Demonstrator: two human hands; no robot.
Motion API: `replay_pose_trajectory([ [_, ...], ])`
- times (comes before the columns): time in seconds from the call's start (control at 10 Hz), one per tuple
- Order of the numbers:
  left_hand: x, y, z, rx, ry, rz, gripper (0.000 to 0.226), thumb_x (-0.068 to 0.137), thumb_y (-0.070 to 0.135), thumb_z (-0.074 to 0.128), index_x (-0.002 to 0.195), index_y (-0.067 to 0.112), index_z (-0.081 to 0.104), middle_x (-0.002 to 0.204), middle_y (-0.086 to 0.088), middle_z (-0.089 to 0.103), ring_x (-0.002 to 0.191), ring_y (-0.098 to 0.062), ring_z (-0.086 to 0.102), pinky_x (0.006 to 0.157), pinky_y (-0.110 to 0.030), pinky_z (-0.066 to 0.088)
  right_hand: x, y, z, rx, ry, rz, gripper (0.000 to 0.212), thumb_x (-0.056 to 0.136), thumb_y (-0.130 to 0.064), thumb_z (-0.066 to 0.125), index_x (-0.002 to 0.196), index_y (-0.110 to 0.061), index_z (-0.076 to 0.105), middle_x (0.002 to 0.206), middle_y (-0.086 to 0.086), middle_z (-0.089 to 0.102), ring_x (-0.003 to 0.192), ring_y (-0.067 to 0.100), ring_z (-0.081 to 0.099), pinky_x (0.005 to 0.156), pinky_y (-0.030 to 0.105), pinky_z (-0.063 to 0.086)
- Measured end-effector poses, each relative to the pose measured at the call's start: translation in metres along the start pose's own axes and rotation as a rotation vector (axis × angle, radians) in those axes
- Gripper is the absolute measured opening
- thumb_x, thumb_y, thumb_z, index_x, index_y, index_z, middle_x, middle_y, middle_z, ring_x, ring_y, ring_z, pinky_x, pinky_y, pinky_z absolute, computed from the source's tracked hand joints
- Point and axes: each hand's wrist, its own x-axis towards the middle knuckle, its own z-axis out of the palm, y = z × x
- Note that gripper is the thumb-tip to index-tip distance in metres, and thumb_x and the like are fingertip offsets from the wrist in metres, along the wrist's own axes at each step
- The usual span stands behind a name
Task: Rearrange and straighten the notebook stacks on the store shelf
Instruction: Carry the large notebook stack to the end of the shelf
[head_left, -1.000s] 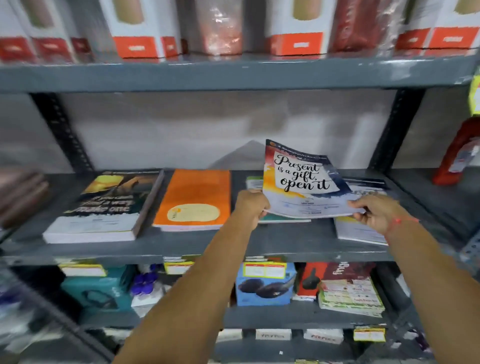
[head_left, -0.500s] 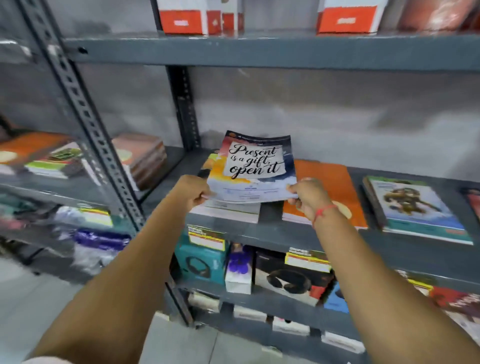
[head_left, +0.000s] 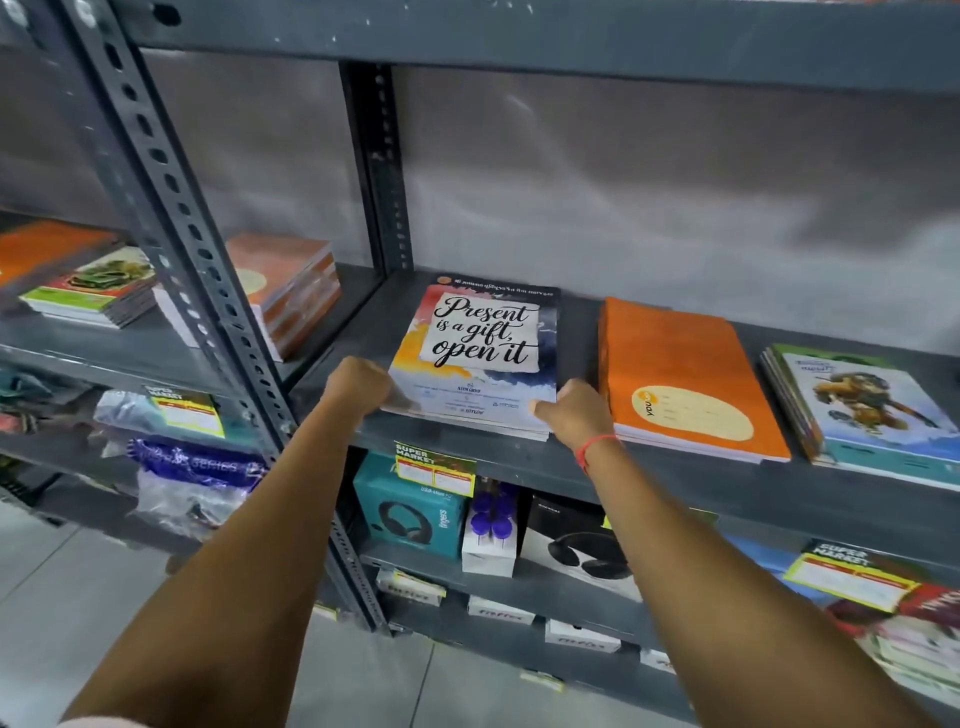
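The "Present is a gift, open it" notebook (head_left: 480, 353) lies flat on top of a thin stack at the left end of the grey shelf (head_left: 675, 486). My left hand (head_left: 358, 387) is curled at its near left corner, fingers hidden. At the near right corner my right hand (head_left: 576, 413) pinches the stack, thumb on the cover. To the right lie an orange notebook stack (head_left: 680, 374) and a stack with a blue-green illustrated cover (head_left: 862, 410).
A perforated upright post (head_left: 171, 208) divides this bay from the left bay, which holds more notebook stacks (head_left: 291, 283) (head_left: 98, 288). Below are headphone boxes (head_left: 410, 514) and yellow price tags (head_left: 434, 467). Another shelf board (head_left: 519, 36) runs overhead.
The notebook was held tilted up in the air; both hands carried it left and it now rests flat on the leftmost stack. The camera has moved closer.
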Motion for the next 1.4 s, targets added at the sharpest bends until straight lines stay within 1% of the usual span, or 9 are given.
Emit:
replay_pose_trajectory([
  [0.1, -0.001, 0.007, -0.007, -0.193, 0.029, -0.072, 0.027, 0.091, 0.013, 0.052, 0.108, -0.005, 0.063, 0.118, -0.022, 0.063, 0.11, -0.035, 0.06, 0.09, -0.036, 0.048, -0.004, -0.002, -0.001, -0.089, 0.015, -0.003, 0.023, 0.084, -0.03, 0.062, 0.08, -0.011, 0.048, 0.068, 0.0, 0.044, 0.056, 0.018, 0.046, 0.038, 0.022, 0.025],
  [0.2, 0.0, 0.016, -0.006, 0.003, 0.087, -0.017, 0.023, 0.084, 0.006, 0.052, 0.061, 0.005, 0.05, 0.087, -0.019, 0.057, 0.087, -0.034, 0.054, 0.079, -0.038, 0.047, -0.009, -0.01, -0.006, -0.107, 0.104, -0.084, 0.028, 0.085, -0.022, 0.06, 0.106, -0.003, 0.054, 0.097, 0.013, 0.062, 0.085, 0.031, 0.06, 0.056, 0.025, 0.036],
  [0.4, -0.028, 0.089, 0.023, -0.027, 0.32, 0.286, 0.029, 0.086, 0.011, 0.044, 0.096, -0.003, 0.067, 0.102, -0.029, 0.066, 0.099, -0.042, 0.06, 0.086, -0.041, 0.048, -0.01, -0.004, -0.06, 0.032, 0.334, -0.147, 0.023, 0.088, -0.019, 0.05, 0.099, -0.005, 0.065, 0.108, 0.014, 0.07, 0.098, 0.033, 0.062, 0.076, 0.031, 0.047],
  [0.5, -0.062, 0.146, 0.056, -0.072, 0.331, 0.444, 0.032, 0.088, 0.011, 0.04, 0.092, 0.002, 0.071, 0.102, -0.026, 0.069, 0.096, -0.04, 0.063, 0.077, -0.036, 0.048, -0.007, 0.025, -0.103, 0.069, 0.451, -0.101, 0.026, 0.087, -0.02, 0.048, 0.1, -0.007, 0.067, 0.112, 0.014, 0.07, 0.104, 0.034, 0.062, 0.079, 0.03, 0.046],
  [0.8, -0.187, 0.281, 0.216, -0.265, -0.148, 0.672, 0.029, 0.089, 0.009, 0.045, 0.096, -0.001, 0.072, 0.109, -0.021, 0.071, 0.106, -0.033, 0.064, 0.091, -0.038, 0.049, -0.023, 0.169, -0.259, 0.067, 0.698, 0.128, 0.028, 0.085, -0.017, 0.046, 0.099, -0.009, 0.07, 0.107, 0.019, 0.07, 0.1, 0.039, 0.063, 0.079, 0.036, 0.05],
  [1.1, -0.292, 0.361, 0.364, -0.218, -0.53, 0.577, 0.024, 0.09, 0.013, 0.048, 0.084, 0.004, 0.069, 0.102, -0.023, 0.069, 0.085, -0.027, 0.058, 0.074, -0.031, 0.044, -0.061, 0.326, -0.385, -0.081, 0.673, 0.437, 0.033, 0.088, -0.01, 0.04, 0.11, 0.003, 0.061, 0.119, 0.03, 0.062, 0.111, 0.044, 0.057, 0.09, 0.045, 0.047],
  [1.2, -0.309, 0.373, 0.391, -0.141, -0.609, 0.54, 0.017, 0.089, 0.019, 0.051, 0.074, 0.014, 0.055, 0.094, -0.018, 0.056, 0.091, -0.025, 0.055, 0.08, -0.035, 0.045, -0.069, 0.365, -0.406, -0.143, 0.655, 0.51, 0.032, 0.088, -0.011, 0.04, 0.108, 0.003, 0.061, 0.117, 0.03, 0.062, 0.111, 0.044, 0.057, 0.088, 0.045, 0.049],
  [1.3, -0.318, 0.381, 0.412, -0.118, -0.583, 0.471, 0.027, 0.087, 0.015, 0.048, 0.1, -0.007, 0.058, 0.098, -0.028, 0.057, 0.099, -0.038, 0.059, 0.088, -0.044, 0.048, -0.073, 0.4, -0.421, -0.177, 0.542, 0.599, 0.039, 0.088, -0.021, 0.044, 0.12, -0.001, 0.055, 0.13, 0.025, 0.054, 0.119, 0.04, 0.05, 0.095, 0.042, 0.044],
  [1.4, -0.317, 0.386, 0.425, -0.161, -0.511, 0.363, 0.03, 0.085, 0.014, 0.049, 0.108, -0.004, 0.058, 0.11, -0.023, 0.059, 0.096, -0.035, 0.06, 0.081, -0.041, 0.051, -0.076, 0.418, -0.428, -0.173, 0.471, 0.595, 0.038, 0.085, -0.017, 0.049, 0.117, 0.002, 0.058, 0.124, 0.025, 0.06, 0.111, 0.038, 0.057, 0.09, 0.037, 0.046],
])
